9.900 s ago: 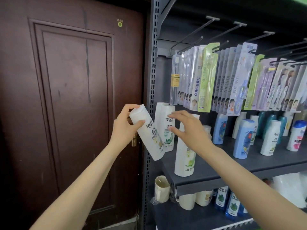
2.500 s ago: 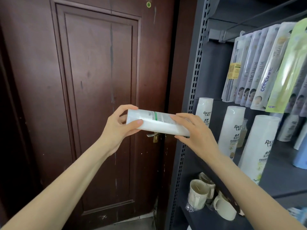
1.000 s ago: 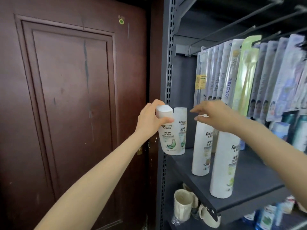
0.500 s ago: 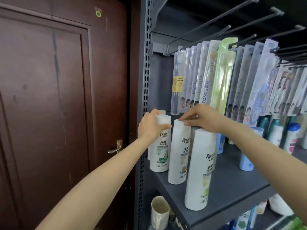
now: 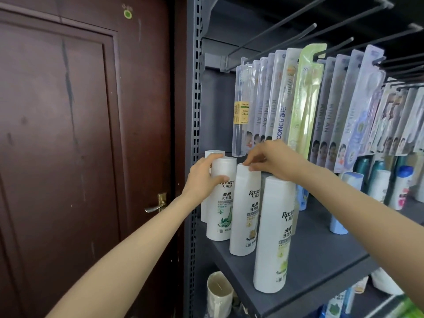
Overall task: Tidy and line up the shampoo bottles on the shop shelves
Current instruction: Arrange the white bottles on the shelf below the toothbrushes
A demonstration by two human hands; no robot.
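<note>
A person's left hand [image 5: 203, 177] wraps the upper body of a white shampoo bottle [image 5: 221, 198], thumb across its front just under the cap and fingers curled round the far side, the grip clamped on it. The bottle stands upright on the grey shelf [image 5: 321, 253], long axis vertical, cap up, green-leaf label facing out. Directly behind this grip, another white bottle [image 5: 212, 153] shows only its cap and a strip of its side. Just to the right of the grip, the right hand [image 5: 273, 160] comes down from above on a second shampoo bottle [image 5: 245, 210], its fingertips [image 5: 249, 162] pinching the top edge of the cap; this bottle also stands upright, label forward, a little nearer the shelf's front edge. Below the right wrist, nearer still to the edge, a taller white bottle [image 5: 274, 232] stands upright and untouched. The three form a diagonal row from the back left towards the front. Above both hands, packaged toothbrushes [image 5: 298, 102] hang from hooks. Further right stand blue and white bottles [image 5: 380, 187]. Left of the left forearm is a dark wooden door [image 5: 68, 134] with a metal handle [image 5: 154, 207]; mugs [image 5: 219, 292] sit on the shelf below.
</note>
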